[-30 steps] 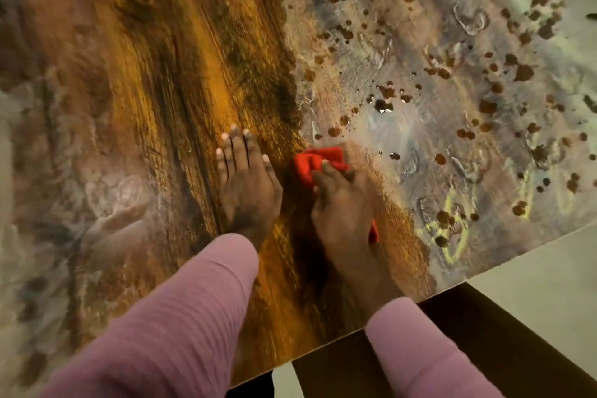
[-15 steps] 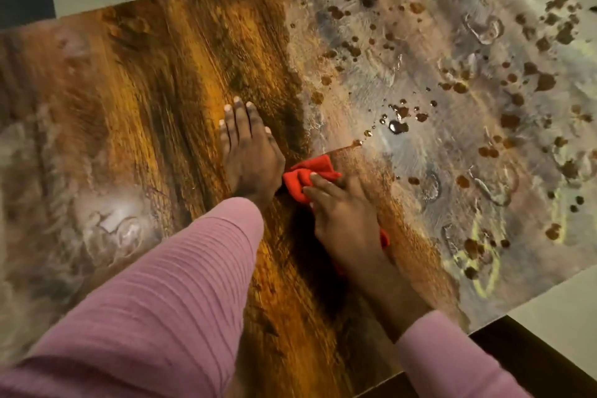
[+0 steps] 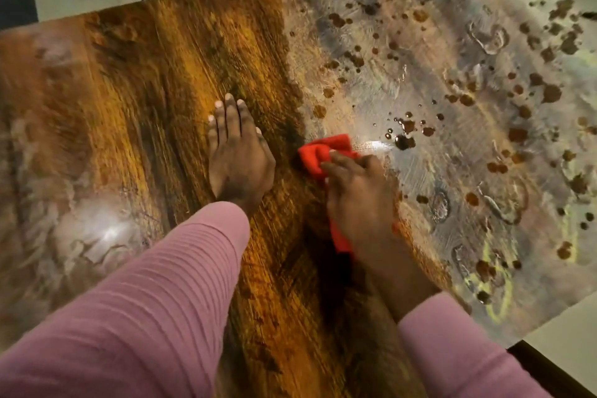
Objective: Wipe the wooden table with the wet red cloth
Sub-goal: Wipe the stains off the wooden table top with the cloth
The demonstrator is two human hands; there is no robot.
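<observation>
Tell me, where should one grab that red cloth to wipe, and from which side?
From above, at its bunched front fold: the red cloth lies pressed on the table, so only its top is free. The right hand grips it there, tail trailing under the wrist.

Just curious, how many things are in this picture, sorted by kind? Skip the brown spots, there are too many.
Hands: 2, left hand and right hand
Red cloth: 1
Pink sleeves: 2, left sleeve and right sleeve
Wooden table: 1
Total: 6
</observation>
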